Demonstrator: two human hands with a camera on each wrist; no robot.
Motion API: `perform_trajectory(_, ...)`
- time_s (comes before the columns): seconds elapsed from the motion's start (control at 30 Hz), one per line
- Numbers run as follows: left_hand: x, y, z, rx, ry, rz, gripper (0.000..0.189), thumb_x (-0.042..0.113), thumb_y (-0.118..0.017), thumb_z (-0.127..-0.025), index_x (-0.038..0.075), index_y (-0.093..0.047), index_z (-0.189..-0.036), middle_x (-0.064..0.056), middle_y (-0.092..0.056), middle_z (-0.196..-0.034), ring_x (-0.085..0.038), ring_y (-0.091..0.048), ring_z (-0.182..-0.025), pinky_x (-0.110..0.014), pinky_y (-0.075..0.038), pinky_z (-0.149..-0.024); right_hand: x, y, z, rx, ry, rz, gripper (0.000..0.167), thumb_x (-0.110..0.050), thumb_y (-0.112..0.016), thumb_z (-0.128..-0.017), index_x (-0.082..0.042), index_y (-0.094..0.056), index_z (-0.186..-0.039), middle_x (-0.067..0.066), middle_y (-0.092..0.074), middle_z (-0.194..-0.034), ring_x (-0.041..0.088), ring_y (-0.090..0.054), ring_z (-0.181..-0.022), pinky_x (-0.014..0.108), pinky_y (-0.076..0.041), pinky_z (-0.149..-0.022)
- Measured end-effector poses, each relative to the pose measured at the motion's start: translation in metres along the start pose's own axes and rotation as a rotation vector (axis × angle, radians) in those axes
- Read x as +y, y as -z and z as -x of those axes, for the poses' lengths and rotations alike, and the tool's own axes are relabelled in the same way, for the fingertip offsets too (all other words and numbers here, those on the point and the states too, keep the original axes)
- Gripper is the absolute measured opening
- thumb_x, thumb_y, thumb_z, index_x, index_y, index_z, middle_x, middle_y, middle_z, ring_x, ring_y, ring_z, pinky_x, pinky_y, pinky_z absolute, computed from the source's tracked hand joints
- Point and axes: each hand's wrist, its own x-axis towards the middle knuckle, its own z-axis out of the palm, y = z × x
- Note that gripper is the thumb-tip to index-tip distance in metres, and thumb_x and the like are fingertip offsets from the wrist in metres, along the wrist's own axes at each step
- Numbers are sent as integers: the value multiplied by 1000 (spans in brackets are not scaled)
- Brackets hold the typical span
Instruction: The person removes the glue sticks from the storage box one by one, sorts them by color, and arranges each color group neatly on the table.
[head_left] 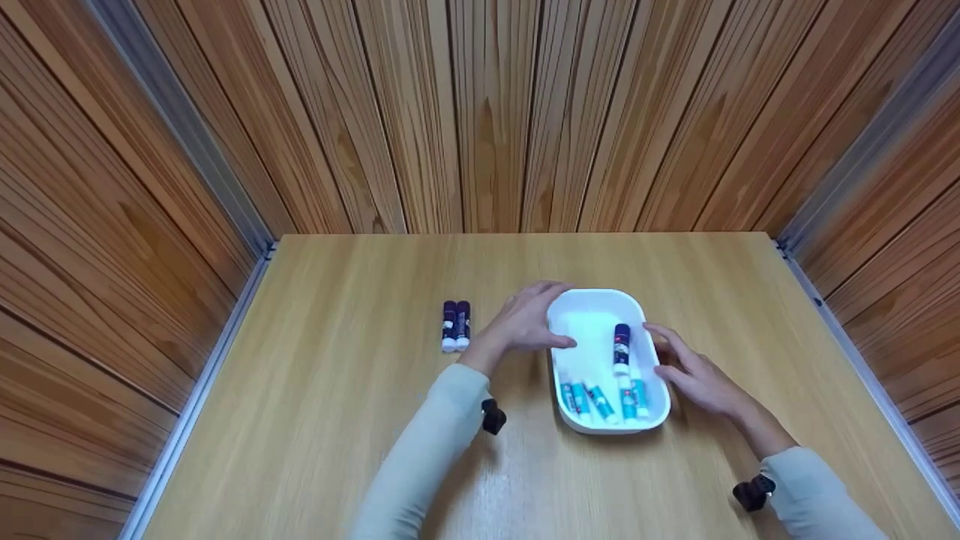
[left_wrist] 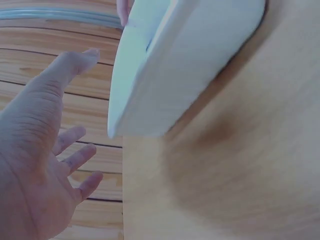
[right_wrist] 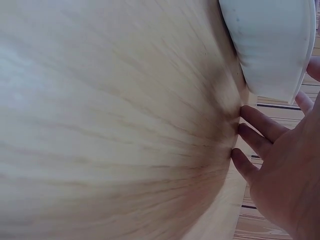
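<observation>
A white plastic tub (head_left: 600, 360) stands between the two hands. In the head view it holds one dark purple glue stick (head_left: 622, 349) and several small turquoise glue sticks (head_left: 600, 403) near its front wall. My left hand (head_left: 529, 319) is at the tub's upper left rim, thumb reaching over the edge. The left wrist view shows this hand (left_wrist: 42, 155) with fingers spread, gripping nothing. At the right rim is my right hand (head_left: 697, 379), its index finger and thumb by the edge. Its other fingers (right_wrist: 260, 122) extend loosely beside the tub; whether they touch it I cannot tell.
Two dark purple glue sticks (head_left: 456, 326) lie side by side on the wooden table (head_left: 337, 420), left of the left hand. Wood-plank walls (head_left: 487, 112) close off the back and both sides, with metal rails (head_left: 202, 390) along the table's side edges.
</observation>
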Motion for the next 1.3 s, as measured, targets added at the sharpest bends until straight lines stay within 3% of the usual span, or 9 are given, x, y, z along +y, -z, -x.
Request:
perform_trajectory(0.2, 13, -8, -5, -3, 19, 4, 98, 52, -93, -90, 39, -43, -173, -3, -38, -185, -31, -38, -171, -63, -37, -138, 0, 0, -2, 3, 5, -2, 71, -16, -56, -117, -19, -22, -179, 36, -48, -170, 60, -49, -157, 86, -36, -125)
perform_trajectory(0.53, 28, -23, -15, -31, -2, 37, 98, 42, -95, -91, 41, -42, -173, -3, -42, -181, -30, -47, -165, -58, -50, -130, 1, -1, 0, 0, -28, -3, 70, -23, -55, -118, -21, -20, -179, 35, -41, -176, 61, -41, -162, 86, -32, -127)
perform_trajectory(0.83, 38, -38, -21, -43, 17, 93, 95, 35, -95, -92, 44, -43, -171, 2, -41, -183, -28, -37, -172, -58, -45, -134, 0, -2, -2, 5, -23, -1, 72, -16, -56, -116, -21, -21, -179, 34, -52, -168, 57, -52, -155, 84, -38, -126)
perform_trajectory(1.1, 41, -51, -28, -85, 50, 144, 92, 28, -94, -94, 43, -45, -171, 3, -43, -182, -25, -37, -173, -57, -40, -138, -2, -2, -2, -2, -45, -11, 73, -19, -57, -117, -22, -20, -179, 34, -48, -171, 59, -48, -158, 86, -35, -126)
perform_trajectory(1.3, 44, -58, -32, -78, 56, 169, 90, 28, -95, -94, 41, -48, -170, 7, -51, -178, -22, -43, -170, -53, -39, -139, -2, -2, -1, -5, -31, -12, 73, -19, -56, -117, -21, -19, -179, 35, -45, -172, 61, -45, -159, 86, -35, -126)
